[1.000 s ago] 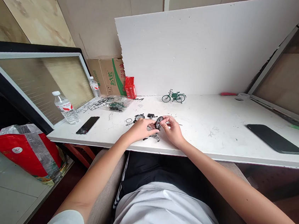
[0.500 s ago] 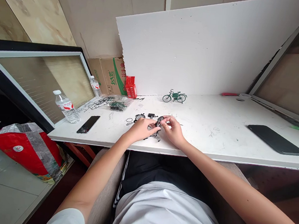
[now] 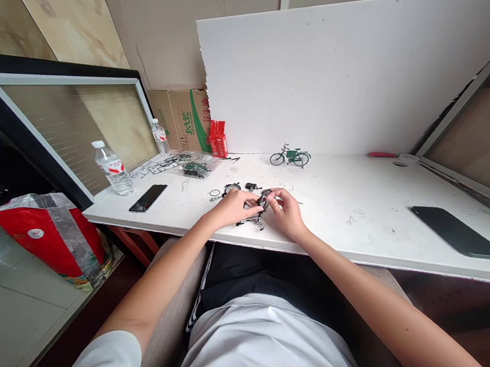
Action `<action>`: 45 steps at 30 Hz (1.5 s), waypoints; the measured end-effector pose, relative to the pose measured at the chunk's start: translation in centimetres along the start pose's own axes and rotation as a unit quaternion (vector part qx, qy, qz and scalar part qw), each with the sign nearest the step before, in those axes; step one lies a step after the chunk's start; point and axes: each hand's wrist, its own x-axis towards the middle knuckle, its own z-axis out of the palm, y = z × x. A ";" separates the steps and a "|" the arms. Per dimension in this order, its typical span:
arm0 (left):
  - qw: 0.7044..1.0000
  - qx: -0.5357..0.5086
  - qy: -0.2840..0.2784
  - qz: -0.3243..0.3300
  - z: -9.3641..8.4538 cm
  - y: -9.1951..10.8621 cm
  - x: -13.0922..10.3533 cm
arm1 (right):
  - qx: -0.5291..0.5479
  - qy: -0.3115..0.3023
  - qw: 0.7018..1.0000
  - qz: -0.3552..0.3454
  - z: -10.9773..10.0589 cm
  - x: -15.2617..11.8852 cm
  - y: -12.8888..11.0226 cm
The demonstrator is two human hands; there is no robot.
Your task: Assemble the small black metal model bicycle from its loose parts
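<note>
Between my fingertips stands a small black spoked wheel (image 3: 264, 198). My left hand (image 3: 237, 207) pinches it from the left and my right hand (image 3: 285, 210) grips it from the right. Just under the hands, a dark model frame part (image 3: 255, 223) lies on the white table (image 3: 333, 216), partly hidden by my fingers. Another black wheel (image 3: 231, 188) rests behind my left hand, with a thin ring (image 3: 215, 193) beside it. A small black block-like part (image 3: 251, 187) sits behind the held wheel.
A green model bicycle (image 3: 290, 156) stands near the white board (image 3: 325, 87). To the left are a phone (image 3: 148, 198), a water bottle (image 3: 115, 170), a bag of parts (image 3: 197, 167) and a red box (image 3: 218, 140). A dark flat object (image 3: 461, 232) lies at right.
The camera view has shifted slightly. Both hands stay on the wheel, which looks slightly turned between the fingers.
</note>
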 end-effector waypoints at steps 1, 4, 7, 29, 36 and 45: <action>1.000 -0.001 0.003 0.000 0.0 -0.1 0.0 | -0.005 0.000 1.000 0.000 0.0 0.0 0.0; 1.000 -0.004 0.006 0.000 -0.1 -0.4 0.0 | -0.015 -0.005 1.000 -0.006 0.0 0.0 0.0; 1.000 -0.007 0.005 -0.003 -0.3 -0.5 0.1 | -0.010 -0.007 1.000 -0.013 0.0 -0.1 -0.2; 1.000 0.013 -0.003 -0.008 -0.5 0.0 -0.1 | -0.032 -0.019 0.999 -0.024 -0.2 -0.1 -0.2; 0.996 0.087 -0.005 0.003 -0.4 0.9 -0.1 | -0.038 -0.020 0.999 -0.033 -0.2 -0.2 -0.6; 0.996 0.092 0.012 0.000 -0.4 1.2 -0.2 | -0.053 -0.007 0.998 -0.034 -0.1 -0.3 -0.7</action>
